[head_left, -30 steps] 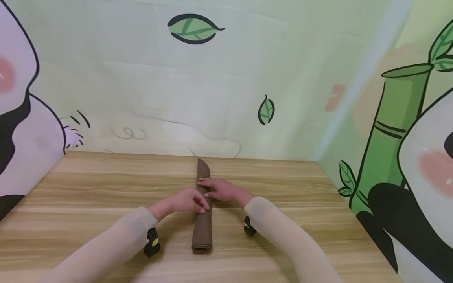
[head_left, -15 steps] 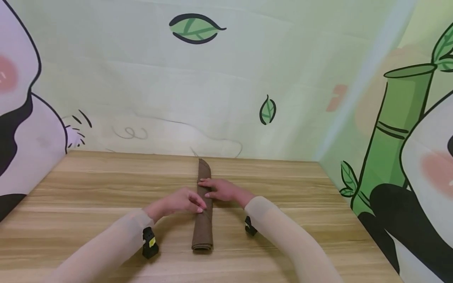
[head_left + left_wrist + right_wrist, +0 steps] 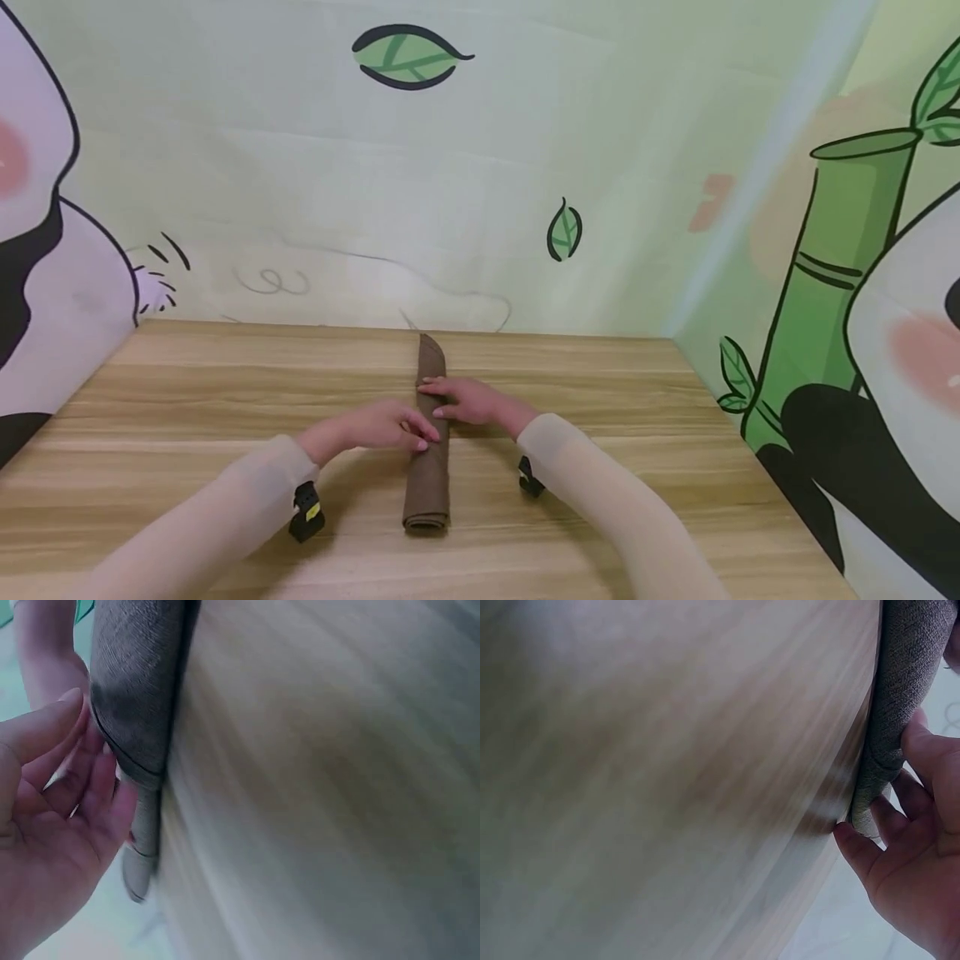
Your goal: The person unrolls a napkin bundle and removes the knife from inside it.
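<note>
Nothing is clasped by the right grip (image 3: 474,402); its spread fingers are laid across the rolled brown cloth (image 3: 427,485). The left grip (image 3: 381,425) is likewise loose, fingertips at the roll's middle; whether the fabric is pressed there cannot quite be made out. The cloth is set lengthwise on the wooden surface (image 3: 675,475), far end near the wall (image 3: 337,192). Smoothing the roll seems the step in hand; light, even pressure is probably called for next.

We see a brown, finely textured cloth (image 3: 427,483) rolled into a long, narrow bundle, lying lengthwise on the wooden table (image 3: 187,400); its near end shows layered coils, while its far end tapers to a point near the table's back edge.
</note>
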Tool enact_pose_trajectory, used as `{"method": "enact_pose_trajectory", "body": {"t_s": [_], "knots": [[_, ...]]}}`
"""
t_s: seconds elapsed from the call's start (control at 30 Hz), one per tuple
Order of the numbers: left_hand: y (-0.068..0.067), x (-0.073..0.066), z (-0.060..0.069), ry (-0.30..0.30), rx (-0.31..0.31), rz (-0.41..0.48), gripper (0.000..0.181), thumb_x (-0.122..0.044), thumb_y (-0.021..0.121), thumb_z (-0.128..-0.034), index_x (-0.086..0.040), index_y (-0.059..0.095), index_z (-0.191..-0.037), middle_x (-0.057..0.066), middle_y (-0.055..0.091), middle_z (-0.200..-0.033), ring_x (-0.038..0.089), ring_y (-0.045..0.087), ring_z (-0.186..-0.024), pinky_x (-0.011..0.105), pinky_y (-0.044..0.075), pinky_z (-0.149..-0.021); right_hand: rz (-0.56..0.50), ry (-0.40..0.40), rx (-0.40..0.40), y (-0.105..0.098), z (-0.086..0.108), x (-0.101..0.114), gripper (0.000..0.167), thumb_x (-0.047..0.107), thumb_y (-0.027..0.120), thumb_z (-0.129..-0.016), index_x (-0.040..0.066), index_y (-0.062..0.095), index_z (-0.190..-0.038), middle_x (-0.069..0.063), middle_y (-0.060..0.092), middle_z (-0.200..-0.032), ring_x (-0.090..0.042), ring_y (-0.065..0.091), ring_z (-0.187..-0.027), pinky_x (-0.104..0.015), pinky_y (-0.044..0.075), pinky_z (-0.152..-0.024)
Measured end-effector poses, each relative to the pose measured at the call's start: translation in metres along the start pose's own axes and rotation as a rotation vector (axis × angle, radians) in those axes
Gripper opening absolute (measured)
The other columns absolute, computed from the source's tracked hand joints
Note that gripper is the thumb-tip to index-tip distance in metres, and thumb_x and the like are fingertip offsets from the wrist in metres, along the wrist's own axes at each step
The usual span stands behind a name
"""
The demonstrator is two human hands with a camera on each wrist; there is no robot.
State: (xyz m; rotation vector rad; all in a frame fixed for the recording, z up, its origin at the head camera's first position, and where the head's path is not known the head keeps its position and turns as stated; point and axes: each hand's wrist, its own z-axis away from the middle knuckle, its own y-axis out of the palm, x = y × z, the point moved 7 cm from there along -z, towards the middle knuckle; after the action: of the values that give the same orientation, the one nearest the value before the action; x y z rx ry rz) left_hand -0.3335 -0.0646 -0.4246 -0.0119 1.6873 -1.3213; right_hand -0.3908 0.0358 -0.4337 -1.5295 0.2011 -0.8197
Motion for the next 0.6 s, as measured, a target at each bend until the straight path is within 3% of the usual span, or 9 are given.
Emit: {"method": "enact_pose_trajectory", "body": {"t_s": [0.13,0.23,0.3,0.43,0.6], "knots": [[0.002,-0.023,-0.007,0.133,0.032,-0.275,0.022,-0.014,0.069,-0.0955,-0.002,0.078,-0.111,0.009,0.079,-0.11,0.022,0.07,-0.107,0.03,0.054,-0.094,0.017,-0.016,-0.001,0.0,0.0,0.001,0.048,0.012,0.058,-0.104,-0.001,0.049,-0.149,-0.023,0.044,-0.159,-0.038,0.042,-0.15,-0.049,0.035,-0.123],[0.006,-0.029,-0.014,0.167,0.067,-0.33,0.018,-0.011,0.071,-0.0931,-0.001,0.079,-0.106,0.007,0.08,-0.104,0.02,0.07,-0.102,0.027,0.054,-0.092,0.012,-0.015,-0.006,-0.001,0.001,0.0,0.047,0.009,0.058,-0.103,-0.001,0.05,-0.149,-0.023,0.045,-0.159,-0.038,0.043,-0.15,-0.05,0.035,-0.123],[0.008,-0.028,-0.018,0.156,0.084,-0.303,0.016,-0.009,0.072,-0.0915,-0.001,0.079,-0.103,0.007,0.081,-0.1,0.013,0.07,-0.096,0.023,0.054,-0.088,0.013,-0.014,-0.006,0.0,0.001,-0.001,0.047,0.008,0.058,-0.103,-0.001,0.05,-0.149,-0.023,0.045,-0.159,-0.038,0.043,-0.15,-0.05,0.036,-0.123],[0.009,-0.017,-0.021,0.078,0.089,-0.196,0.014,-0.007,0.072,-0.0914,0.0,0.08,-0.1,0.008,0.081,-0.096,-0.004,0.062,-0.084,0.015,0.051,-0.08,0.016,-0.007,-0.008,0.001,0.0,-0.002,0.047,0.01,0.058,-0.104,0.0,0.05,-0.149,-0.022,0.044,-0.16,-0.037,0.042,-0.15,-0.049,0.036,-0.123],[0.007,-0.004,-0.018,-0.039,0.061,0.037,0.014,-0.008,0.073,-0.0922,0.003,0.079,-0.099,0.011,0.081,-0.095,-0.007,0.056,-0.079,0.014,0.049,-0.078,0.026,0.001,-0.009,0.0,-0.001,-0.002,0.047,0.014,0.058,-0.104,0.001,0.051,-0.149,-0.021,0.045,-0.16,-0.036,0.042,-0.151,-0.047,0.035,-0.124]]}}
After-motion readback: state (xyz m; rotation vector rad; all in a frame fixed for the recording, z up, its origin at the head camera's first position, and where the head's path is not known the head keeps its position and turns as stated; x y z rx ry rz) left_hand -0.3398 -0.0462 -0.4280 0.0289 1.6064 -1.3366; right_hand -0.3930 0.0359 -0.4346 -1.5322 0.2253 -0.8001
